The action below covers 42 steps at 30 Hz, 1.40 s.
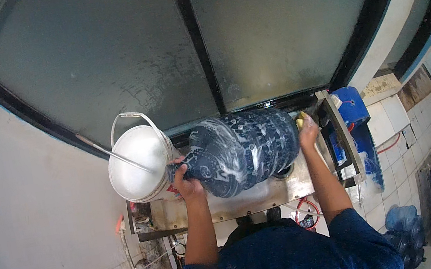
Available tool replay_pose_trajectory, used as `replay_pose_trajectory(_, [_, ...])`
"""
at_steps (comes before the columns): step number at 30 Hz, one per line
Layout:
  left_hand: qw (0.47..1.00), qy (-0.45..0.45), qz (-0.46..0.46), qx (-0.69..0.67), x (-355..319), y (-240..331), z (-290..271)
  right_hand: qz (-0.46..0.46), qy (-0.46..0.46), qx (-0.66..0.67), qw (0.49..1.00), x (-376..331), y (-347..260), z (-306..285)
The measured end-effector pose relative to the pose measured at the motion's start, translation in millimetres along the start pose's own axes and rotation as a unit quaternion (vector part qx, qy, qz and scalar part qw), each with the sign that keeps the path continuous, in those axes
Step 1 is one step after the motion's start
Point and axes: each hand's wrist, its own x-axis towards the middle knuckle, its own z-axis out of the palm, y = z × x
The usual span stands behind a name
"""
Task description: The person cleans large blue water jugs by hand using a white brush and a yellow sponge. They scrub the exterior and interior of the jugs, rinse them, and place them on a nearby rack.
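Note:
A large blue water jug (pixel 246 149), streaked with white suds, lies on its side above the metal worktop (pixel 232 204). Its neck points left and its base points right. My left hand (pixel 186 183) is closed round the neck. At the base end, my right hand (pixel 308 132) is closed on a yellow sponge (pixel 300 119), which touches or nearly touches the jug's bottom edge. Left of the jug stands a white bucket (pixel 143 160) with its handle raised. A thin metal rod (pixel 117 154) leans across the bucket's mouth, and whitish foam or liquid shows inside.
Behind the worktop rises a dark-framed frosted window (pixel 195 42). Blue containers (pixel 352 107) stand to the right. A red hose (pixel 307 214) coils below the front edge. More water jugs (pixel 404 223) sit on the floor at lower right.

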Motion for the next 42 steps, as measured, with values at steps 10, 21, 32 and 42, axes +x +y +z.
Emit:
replay_pose_trajectory(10, [0.983, -0.175, -0.006, 0.051, 49.9, -29.6, -26.1, 0.226, -0.170, 0.080, 0.956, 9.6, -9.5, -35.7])
replay_pose_trajectory(21, [0.907, 0.112, -0.203, 0.353, 40.2, -118.9, -76.4, 0.079, -0.169, 0.196, 0.963, -56.2, 9.0, -66.0])
replay_pose_trajectory(32, [0.853, 0.191, -0.293, 0.388, 2.6, -141.2, -75.1, -0.064, -0.111, -0.020, 0.992, -91.8, 90.0, -82.8])
replay_pose_trajectory(42, [0.612, 0.028, -0.041, 0.789, 14.9, -144.8, 39.0, 0.090, -0.222, -0.202, 0.950, 79.2, -32.3, -17.7])
